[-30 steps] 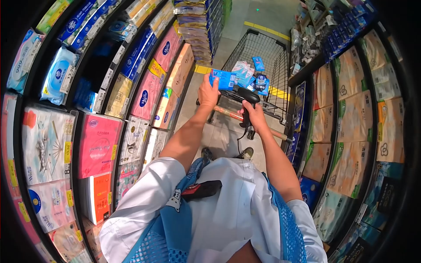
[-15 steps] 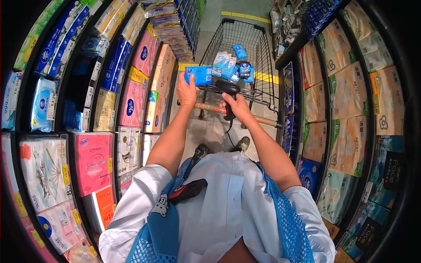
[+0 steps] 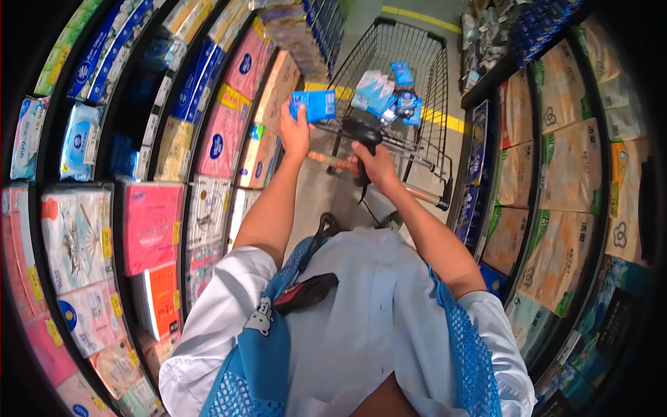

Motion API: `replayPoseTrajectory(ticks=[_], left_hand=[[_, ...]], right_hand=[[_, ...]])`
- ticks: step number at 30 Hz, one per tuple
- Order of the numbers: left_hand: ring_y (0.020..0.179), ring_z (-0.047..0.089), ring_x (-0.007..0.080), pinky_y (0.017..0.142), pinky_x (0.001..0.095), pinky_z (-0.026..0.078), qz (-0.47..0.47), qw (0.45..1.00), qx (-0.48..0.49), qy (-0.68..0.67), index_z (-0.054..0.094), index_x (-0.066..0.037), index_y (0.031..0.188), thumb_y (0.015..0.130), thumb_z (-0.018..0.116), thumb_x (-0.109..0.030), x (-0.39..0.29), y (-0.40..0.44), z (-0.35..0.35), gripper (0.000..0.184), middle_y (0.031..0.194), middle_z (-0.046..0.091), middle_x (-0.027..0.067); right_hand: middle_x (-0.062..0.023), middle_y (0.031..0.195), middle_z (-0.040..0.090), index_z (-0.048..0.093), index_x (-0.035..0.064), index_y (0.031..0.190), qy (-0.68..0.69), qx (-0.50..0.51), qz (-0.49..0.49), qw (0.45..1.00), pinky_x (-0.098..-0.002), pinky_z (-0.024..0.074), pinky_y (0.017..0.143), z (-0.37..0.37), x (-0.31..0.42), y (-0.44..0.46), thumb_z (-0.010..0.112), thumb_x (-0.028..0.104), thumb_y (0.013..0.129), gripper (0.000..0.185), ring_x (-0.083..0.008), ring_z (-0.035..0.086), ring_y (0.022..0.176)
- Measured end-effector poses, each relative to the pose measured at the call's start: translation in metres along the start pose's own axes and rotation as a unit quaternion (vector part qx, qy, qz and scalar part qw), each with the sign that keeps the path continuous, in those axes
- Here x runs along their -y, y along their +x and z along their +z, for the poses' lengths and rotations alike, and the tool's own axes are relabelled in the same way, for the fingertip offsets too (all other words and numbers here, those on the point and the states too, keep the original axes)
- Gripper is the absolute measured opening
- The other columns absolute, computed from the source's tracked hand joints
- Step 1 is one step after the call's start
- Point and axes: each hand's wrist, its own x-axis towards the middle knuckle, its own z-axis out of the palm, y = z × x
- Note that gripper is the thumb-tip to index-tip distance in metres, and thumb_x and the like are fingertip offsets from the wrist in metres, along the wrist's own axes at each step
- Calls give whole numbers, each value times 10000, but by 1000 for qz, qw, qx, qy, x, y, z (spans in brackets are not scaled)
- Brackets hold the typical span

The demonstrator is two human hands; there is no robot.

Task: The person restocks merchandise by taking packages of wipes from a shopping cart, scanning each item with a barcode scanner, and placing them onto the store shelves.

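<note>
My left hand (image 3: 296, 133) is closed around a small blue packet (image 3: 317, 105), held up near the left end of the cart's handle. A pale barcode label shows at the packet's right edge. In my right hand (image 3: 376, 165) is a black handheld barcode scanner (image 3: 363, 131), gripped by its handle, its head toward the cart. A cable hangs below it. Beyond my hands stands a black wire shopping cart (image 3: 445, 75). Inside it lie several blue and pale packets (image 3: 375, 89), with one blue packet (image 3: 401, 72) farther back.
Shelves of packaged tissues (image 3: 75, 236) line my left side. More tissue packs (image 3: 571, 163) fill the shelves on the right. The cart's handle (image 3: 425, 197) crosses in front of me, and a yellow floor stripe (image 3: 445, 119) runs beneath the cart.
My view has tilted and shifted, so the cart and shelves sit differently in it. The blue packet has turned slightly in my left hand. Both hands keep their holds.
</note>
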Motion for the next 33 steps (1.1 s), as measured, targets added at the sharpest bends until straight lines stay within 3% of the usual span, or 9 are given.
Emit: replayPoseTrajectory(ticks=[8,11,12,15,17,18,20,26,33], left_hand=[[520,667,182,501,328,520,-9,999,-30,-26,539,21,1215,1036,603,-268,-13,4,6,346,854,686,120],[554,691,204,538,373,543,-16,1000,-14,9,523,-5,1288,1036,598,-303,-4,3,4,397,775,691,128],[562,692,209,538,372,549,-40,999,-8,-26,521,-2,1298,1036,596,-307,2,0,9,409,789,691,129],[571,678,219,507,361,552,-59,990,-36,-120,517,9,1313,1020,608,-312,4,2,19,443,857,689,135],[571,692,233,558,389,557,-83,994,15,-64,542,-42,1297,1008,623,-293,5,4,15,391,802,697,145],[574,689,182,535,343,553,-63,997,42,-36,527,-5,1319,1008,640,-229,-4,3,7,400,924,704,132],[566,695,197,553,350,541,-52,997,53,-34,536,-12,1291,1014,627,-238,-14,3,-3,369,855,714,128],[568,695,193,547,329,532,-24,992,117,-47,545,-5,1246,1014,626,-246,-18,9,-10,344,859,721,121],[695,717,173,613,253,563,-155,922,102,-340,585,-2,1186,1024,619,-161,12,35,-8,230,971,726,81]], right_hand=[[-60,809,701,681,-5,1052,47,-8,-7,999,-303,526,612,1,4,-6,687,321,980,334,-154,664,699],[-58,779,695,702,-7,939,-93,-13,-56,994,-306,509,600,-8,-10,3,684,352,969,360,-158,658,685],[-64,756,704,712,5,851,-77,-20,-25,997,-308,494,595,-9,-4,-3,686,383,954,393,-148,650,674],[-114,812,748,729,-15,914,-66,-25,-2,998,-300,506,603,-8,12,-7,684,386,964,407,-148,651,666],[-98,783,705,685,-20,907,-10,-30,-7,999,-316,519,632,-6,1,-1,652,316,1005,352,-174,674,702],[-88,770,682,663,-23,907,26,-46,-25,998,-320,523,652,-4,-5,-1,639,288,1017,330,-184,680,719],[-93,781,632,609,-28,960,-26,-11,-53,998,-343,557,688,-7,-8,1,617,278,1033,315,-234,700,783],[-76,770,598,589,-21,1006,7,-41,-44,998,-340,532,725,7,2,-7,588,190,1048,215,-202,663,773],[-56,766,595,598,12,997,32,-79,-21,996,-333,533,700,12,10,-7,608,244,1038,235,-195,669,771]])
